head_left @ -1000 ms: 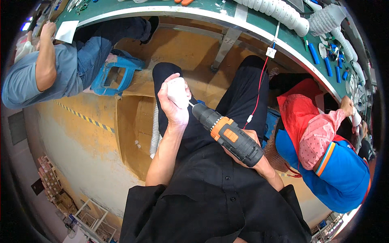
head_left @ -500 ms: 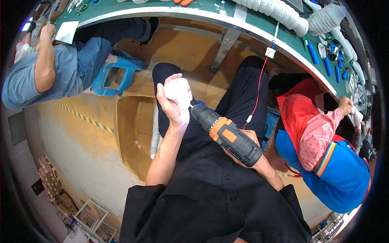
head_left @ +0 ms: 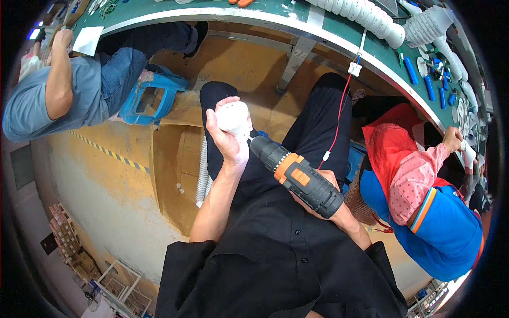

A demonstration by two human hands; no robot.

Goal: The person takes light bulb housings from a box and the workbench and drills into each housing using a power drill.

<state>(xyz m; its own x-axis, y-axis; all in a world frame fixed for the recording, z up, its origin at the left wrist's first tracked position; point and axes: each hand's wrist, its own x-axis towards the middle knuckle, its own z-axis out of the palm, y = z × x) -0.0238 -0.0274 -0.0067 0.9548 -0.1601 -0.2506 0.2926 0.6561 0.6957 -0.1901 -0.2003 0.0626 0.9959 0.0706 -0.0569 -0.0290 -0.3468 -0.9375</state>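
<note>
My left hand (head_left: 225, 139) is closed round a white rounded plastic housing (head_left: 232, 117), held above my left knee. In my right hand (head_left: 330, 183) is a black and orange cordless drill (head_left: 297, 176), its body tilted toward the upper left. The drill's thin bit meets the lower right side of the white housing, near my left fingers. Most of the drill's handle and my right fingers are hidden under its body. Glare washes out detail on the housing.
A green workbench (head_left: 254, 11) curves across the top, bearing stacked white cups (head_left: 366, 20) and blue cylinders (head_left: 409, 70). A red cable (head_left: 339, 119) hangs beside my right leg. Co-workers sit on both sides. A large cardboard box (head_left: 177, 175) stands left of my legs, near a blue stool (head_left: 151, 95).
My hands, the housing and the drill stay almost where they were. The co-worker on the right has shifted slightly.
</note>
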